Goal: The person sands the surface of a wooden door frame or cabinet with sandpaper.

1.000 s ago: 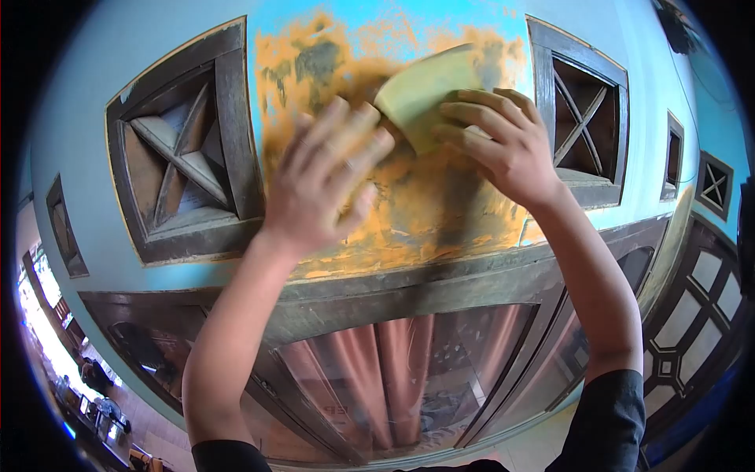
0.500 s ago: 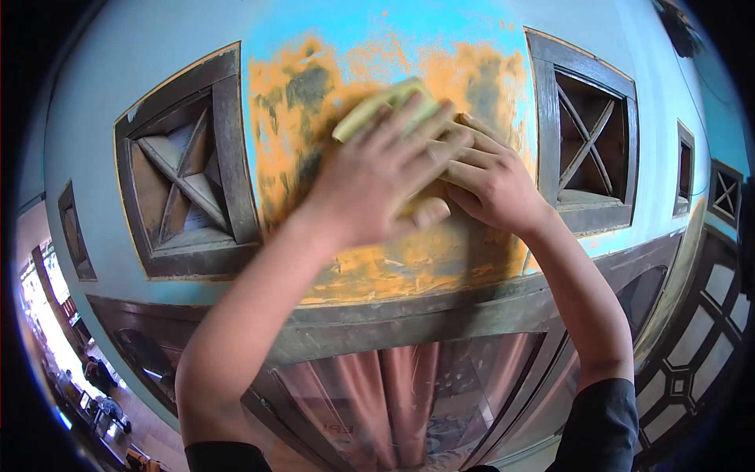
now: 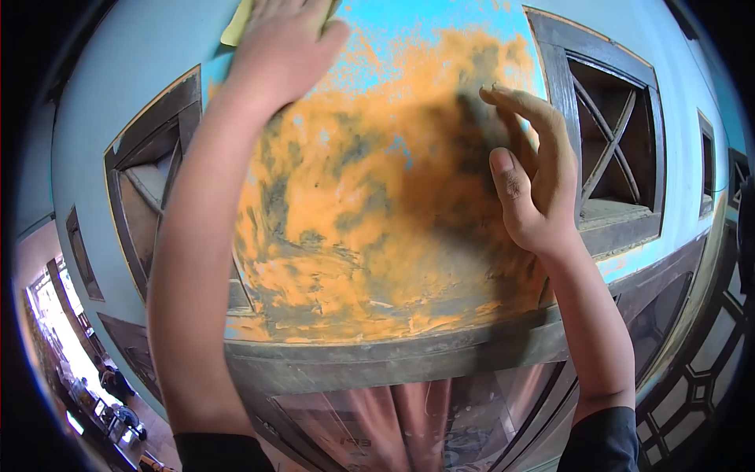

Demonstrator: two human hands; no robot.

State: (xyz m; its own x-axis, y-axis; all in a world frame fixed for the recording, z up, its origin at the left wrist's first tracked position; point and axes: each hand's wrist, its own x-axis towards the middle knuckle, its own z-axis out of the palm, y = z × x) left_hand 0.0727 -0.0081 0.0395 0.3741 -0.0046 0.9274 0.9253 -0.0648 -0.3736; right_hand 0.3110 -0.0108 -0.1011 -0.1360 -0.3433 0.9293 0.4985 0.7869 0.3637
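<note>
High at the upper left, my left hand (image 3: 287, 55) presses a yellowish sheet (image 3: 236, 25) against the wall; only the sheet's edge shows past the fingers, some of which the frame's top cuts off. My right hand (image 3: 535, 169) is raised at the right of the patchy wall panel (image 3: 354, 212), fingers curved and apart from the thumb, with nothing in it. Orange, grey and bright blue patches cover the panel between the two hands.
Dark-framed openings with crossed bars stand on both sides, a left opening (image 3: 145, 181) and a right opening (image 3: 617, 141). Below runs a dark wooden ledge (image 3: 393, 358) over glass with pinkish curtains (image 3: 417, 417). Distant people and objects are at the lower left.
My left hand has moved up and left with the sheet. My right hand has come away from it, moving right, its fingers now curved. The view has shifted slightly.
</note>
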